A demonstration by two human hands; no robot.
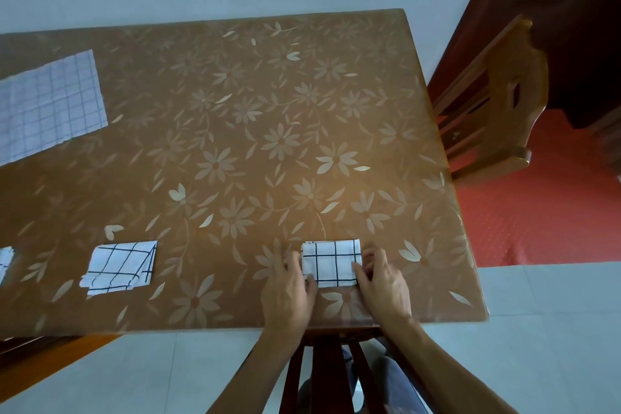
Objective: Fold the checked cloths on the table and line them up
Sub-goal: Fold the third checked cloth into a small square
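Note:
A small folded white cloth with dark checks (331,262) lies flat near the table's front edge. My left hand (289,289) rests against its left side, thumb on the near left corner. My right hand (383,282) lies against its right side, thumb touching the right edge. Both hands lie flat with fingers fairly straight. A second folded checked cloth (121,267) sits to the left, its layers slightly uneven. Part of a third folded cloth (5,262) shows at the left frame edge. An unfolded checked cloth (47,104) lies spread at the far left.
The table (268,128) wears a brown flower-patterned cover. A wooden chair (490,101) stands at its right side on a red floor. Another chair's back (322,373) sits below the front edge between my arms. A white wall is behind.

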